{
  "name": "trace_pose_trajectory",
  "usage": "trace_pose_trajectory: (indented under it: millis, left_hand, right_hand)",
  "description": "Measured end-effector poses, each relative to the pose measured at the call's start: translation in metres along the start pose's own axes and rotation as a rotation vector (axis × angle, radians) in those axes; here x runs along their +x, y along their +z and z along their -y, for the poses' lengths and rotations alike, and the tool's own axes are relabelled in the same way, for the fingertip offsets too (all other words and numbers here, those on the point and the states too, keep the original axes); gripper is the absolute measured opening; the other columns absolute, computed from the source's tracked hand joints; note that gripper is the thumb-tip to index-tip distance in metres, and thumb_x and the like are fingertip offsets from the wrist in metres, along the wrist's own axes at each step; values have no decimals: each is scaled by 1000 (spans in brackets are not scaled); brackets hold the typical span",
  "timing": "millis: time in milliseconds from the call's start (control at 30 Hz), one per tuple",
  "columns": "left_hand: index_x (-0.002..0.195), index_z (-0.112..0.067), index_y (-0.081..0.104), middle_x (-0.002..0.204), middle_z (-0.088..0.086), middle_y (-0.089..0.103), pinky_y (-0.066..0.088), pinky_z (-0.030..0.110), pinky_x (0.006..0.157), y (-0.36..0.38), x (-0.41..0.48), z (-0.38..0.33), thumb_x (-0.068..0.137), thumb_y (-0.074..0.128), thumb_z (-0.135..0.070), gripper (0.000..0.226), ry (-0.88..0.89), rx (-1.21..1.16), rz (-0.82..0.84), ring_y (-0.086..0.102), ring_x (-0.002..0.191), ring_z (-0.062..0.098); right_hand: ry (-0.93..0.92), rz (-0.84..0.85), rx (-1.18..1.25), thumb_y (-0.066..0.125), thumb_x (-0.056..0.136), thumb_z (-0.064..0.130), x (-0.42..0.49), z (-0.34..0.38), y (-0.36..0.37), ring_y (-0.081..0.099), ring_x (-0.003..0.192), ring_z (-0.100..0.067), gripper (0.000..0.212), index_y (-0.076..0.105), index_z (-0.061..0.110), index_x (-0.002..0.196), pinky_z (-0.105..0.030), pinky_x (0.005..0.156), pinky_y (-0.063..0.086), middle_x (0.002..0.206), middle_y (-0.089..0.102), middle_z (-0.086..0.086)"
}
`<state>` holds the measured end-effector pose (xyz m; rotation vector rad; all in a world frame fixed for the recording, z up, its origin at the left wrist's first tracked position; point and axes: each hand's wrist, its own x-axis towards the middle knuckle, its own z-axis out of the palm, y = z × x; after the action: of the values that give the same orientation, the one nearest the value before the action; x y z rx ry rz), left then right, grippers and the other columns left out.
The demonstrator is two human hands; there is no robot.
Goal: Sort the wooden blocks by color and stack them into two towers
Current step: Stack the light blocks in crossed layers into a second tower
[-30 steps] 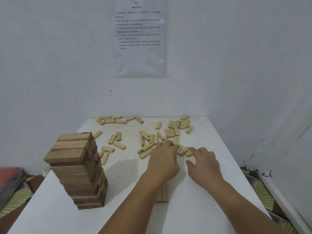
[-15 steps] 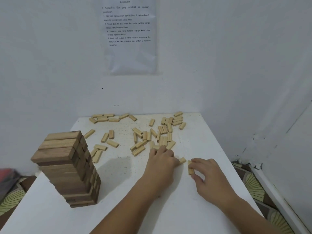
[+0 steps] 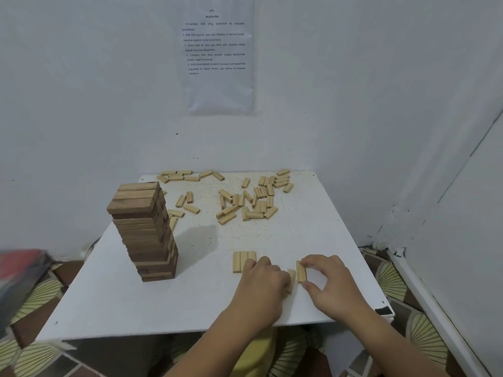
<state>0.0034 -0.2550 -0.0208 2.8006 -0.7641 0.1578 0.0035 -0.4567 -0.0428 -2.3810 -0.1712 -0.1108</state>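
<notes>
Tower: dark, near left; likely tips if nudged.
Loose blocks: pale, scattered far.
Left hand: fingers curled on second block, partly hidden.
Right hand: pinches pale block by its ends, near right.
Handling: probably light, stiff, smooth; long faces suit gripping.

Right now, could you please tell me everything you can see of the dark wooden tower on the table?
The dark wooden tower stands upright on the left part of the white table. It is built of dark brown blocks, three side by side per layer, layers crossing. Its sides are slightly uneven, and it casts a shadow to its right. Loose pale blocks lie just behind it; contact cannot be told. The left hand and right hand are apart from it.
</notes>
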Motion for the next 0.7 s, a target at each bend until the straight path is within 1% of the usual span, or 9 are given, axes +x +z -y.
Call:
trace_pose_trajectory:
  millis: [100, 200, 267, 367, 467, 533, 600, 667, 700]
  left_hand:
    - [112, -29, 72, 126, -8, 61, 25, 34, 93, 10, -13, 0, 96, 63, -23, 20, -31, -82, -64, 42, 123, 20]
    - [102, -29, 71, 143, -8, 58, 25, 42, 108, 11, -16, 2, 96, 64, -26, 10, -34, -119, -98, 34, 147, 22]
    - [101, -28, 66, 142, -11, 60, 17, 45, 115, 9, -16, 2, 100, 60, -26, 7, -27, -152, -67, 24, 155, 18]
    - [102, -28, 61, 140, -10, 61, 12, 44, 118, 8, -16, 3, 99, 59, -25, 4, -32, -184, -58, 19, 156, 13]
    - [114, -30, 60, 150, -1, 54, 11, 41, 119, 9, -15, 5, 98, 62, -33, 16, -72, -228, -46, 17, 156, 9]
    - [125, -31, 59, 156, 0, 47, 9, 39, 121, 8, -15, 5, 96, 64, -42, 31, -85, -260, -41, 15, 156, 7]
    - [132, -32, 55, 156, -3, 45, 8, 37, 121, 7, -14, 5, 94, 65, -49, 43, -83, -272, -43, 13, 155, 6]
    - [135, -32, 51, 152, -9, 47, 8, 36, 120, 7, -14, 6, 92, 65, -54, 50, -79, -282, -47, 14, 154, 5]
    - [135, -32, 50, 150, -11, 48, 9, 36, 120, 7, -13, 6, 91, 66, -55, 52, -77, -291, -50, 15, 154, 5]
  right_hand:
    - [-8, 20, 15, 80, 84, 20, -7, 3, -1, 42, 117, 10, 44, 61, 43, 115, 2, 91, 29, 117, 54, 38]
    - [-18, 33, 24, 81, 82, 21, -10, 8, -3, 42, 115, 11, 45, 60, 46, 113, -9, 96, 36, 114, 56, 37]
    - [5, 56, 31, 82, 81, 23, -11, 12, -3, 41, 114, 12, 45, 59, 50, 110, -19, 101, 37, 111, 56, 37]
    - [29, 77, 39, 82, 82, 23, -11, 19, -2, 43, 111, 7, 44, 61, 52, 108, -31, 109, 32, 105, 54, 36]
    - [67, 76, 69, 82, 83, 22, -11, 21, -2, 44, 109, 4, 42, 65, 49, 110, -36, 114, 32, 104, 50, 32]
    - [88, 101, 78, 82, 82, 27, -11, 19, -2, 44, 112, 1, 43, 62, 55, 108, -38, 115, 32, 110, 48, 27]
    - [106, 144, 99, 83, 81, 30, -9, 14, -5, 46, 120, -4, 49, 60, 59, 113, -37, 117, 31, 121, 47, 26]
    - [91, 181, 148, 81, 84, 22, -1, 7, -13, 44, 126, -2, 57, 58, 55, 124, -34, 119, 31, 131, 48, 30]
    - [84, 179, 176, 78, 87, 16, 4, 3, -18, 45, 126, 0, 57, 59, 51, 128, -34, 118, 34, 135, 50, 29]
